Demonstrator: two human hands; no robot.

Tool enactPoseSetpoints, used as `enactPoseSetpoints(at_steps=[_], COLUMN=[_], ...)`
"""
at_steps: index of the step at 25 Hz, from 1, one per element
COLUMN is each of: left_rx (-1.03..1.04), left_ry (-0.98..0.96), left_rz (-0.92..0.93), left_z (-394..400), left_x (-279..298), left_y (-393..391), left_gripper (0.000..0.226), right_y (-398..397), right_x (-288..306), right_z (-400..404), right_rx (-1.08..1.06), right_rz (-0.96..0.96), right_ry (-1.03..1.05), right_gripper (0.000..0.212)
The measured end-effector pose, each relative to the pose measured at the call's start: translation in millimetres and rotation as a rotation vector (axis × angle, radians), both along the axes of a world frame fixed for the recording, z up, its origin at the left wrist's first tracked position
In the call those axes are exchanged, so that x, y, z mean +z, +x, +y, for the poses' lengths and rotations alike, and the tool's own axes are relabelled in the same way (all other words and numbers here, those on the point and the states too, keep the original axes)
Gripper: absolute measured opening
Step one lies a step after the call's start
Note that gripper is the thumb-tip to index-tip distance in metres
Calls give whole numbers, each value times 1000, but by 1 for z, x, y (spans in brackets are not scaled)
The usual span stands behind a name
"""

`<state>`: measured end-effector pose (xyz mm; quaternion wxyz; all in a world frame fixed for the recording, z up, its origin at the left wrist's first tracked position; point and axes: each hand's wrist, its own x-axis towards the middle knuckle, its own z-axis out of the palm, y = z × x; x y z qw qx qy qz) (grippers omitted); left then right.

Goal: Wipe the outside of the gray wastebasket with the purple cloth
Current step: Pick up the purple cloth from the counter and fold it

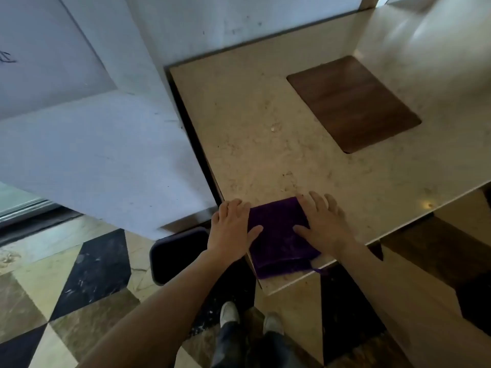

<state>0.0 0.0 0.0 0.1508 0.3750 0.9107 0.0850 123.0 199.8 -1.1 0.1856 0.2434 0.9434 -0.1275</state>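
Note:
The purple cloth (280, 239) lies folded flat at the near left corner of the beige stone counter (265, 134). My left hand (231, 229) rests flat with fingers spread on the cloth's left edge. My right hand (322, 225) lies flat on its right edge, fingers apart. Neither hand grips the cloth. The gray wastebasket (175, 254) stands on the floor below the counter's left corner, seen from above; my left forearm covers part of its rim.
A dark wooden inset panel (352, 103) sits further back on the counter. A pale wall (101, 155) rises left of the counter. The floor (66, 293) has black and tan diamond tiles. My shoes (229, 313) stand below the counter edge.

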Motion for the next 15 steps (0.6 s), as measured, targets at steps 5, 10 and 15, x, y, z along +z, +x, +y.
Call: enactPoseSetpoints(at_steps=[5, 10, 15], left_rx=[33, 134, 225], left_ry=[98, 163, 323], left_rz=[-12, -106, -498], left_z=[6, 16, 4], left_x=[-11, -2, 24], left_y=[-4, -1, 10], left_gripper=[45, 24, 12], right_y=[-14, -27, 1], right_x=[-7, 14, 40], right_z=[3, -7, -14], right_rx=[52, 95, -168], right_rz=[-3, 67, 375], right_ry=[-18, 99, -136], right_gripper=[77, 56, 14])
